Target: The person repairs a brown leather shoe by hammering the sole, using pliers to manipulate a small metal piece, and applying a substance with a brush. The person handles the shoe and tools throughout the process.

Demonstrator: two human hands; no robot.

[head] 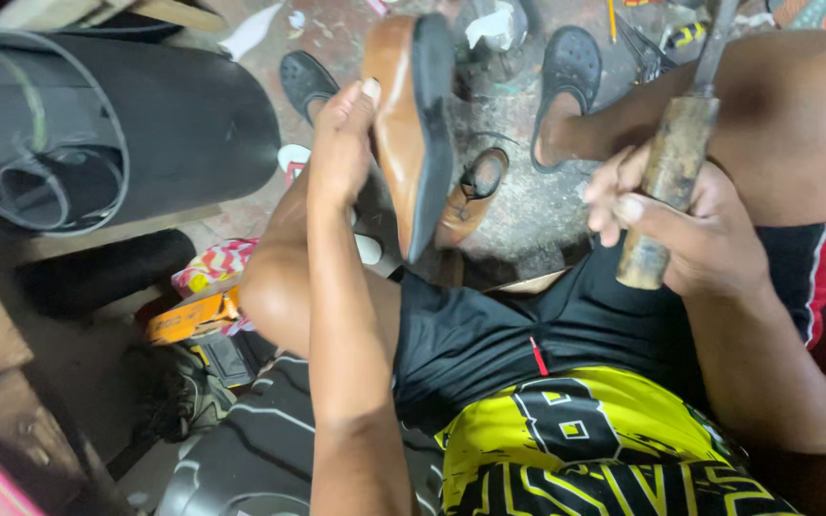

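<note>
My left hand point(341, 143) grips a tan leather shoe point(396, 115) by its upper, holding it on edge so its black sole point(435, 124) faces right. My right hand point(676, 225) is closed around the worn wooden handle of a tool point(666, 182); its dark metal shank runs up out of the top of the view. The tool is apart from the shoe, to its right. A second tan shoe point(470, 196) lies on the floor just behind the held one.
A big roll of black rubber sheet point(117, 124) lies at the left. Black sandals point(303, 81) are on my feet on the stained floor. Coloured packets point(198, 306) and wooden boards sit lower left. Scissors and small tools lie at the top right.
</note>
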